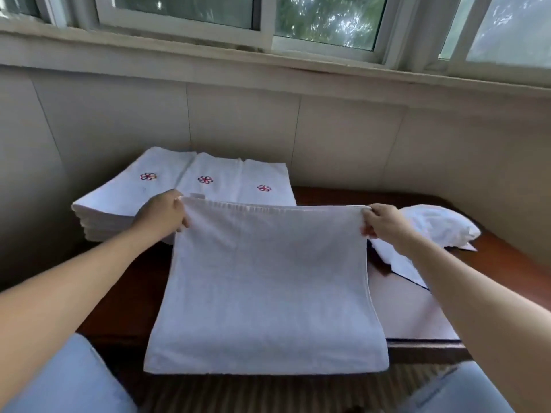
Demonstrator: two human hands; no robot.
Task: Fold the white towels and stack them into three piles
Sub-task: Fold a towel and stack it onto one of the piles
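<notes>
Pale tiled wall and a long window sill back the dark wooden desk you are working at. Across its middle hangs the biggest piece, the white towel, held up by its far edge while its near end drapes over the front of the desk toward your knees. It is soft terry with a woven band along the top hem, and it sags a little between your hands.

Behind it, against the wall, the folded towels sit in three piles side by side, each top one marked with a small red flower. To the right lies a rumpled white heap, apart from the piles.

Your left hand pinches the left top corner, fingers clamped on the cloth; your right hand pinches the right corner the same way.

Keep the top edge taut and level so the hem stays straight, then bring it to meet the opposite end squarely, corners matched. Smooth out the sag before you crease, since loose terry folds crooked easily.
</notes>
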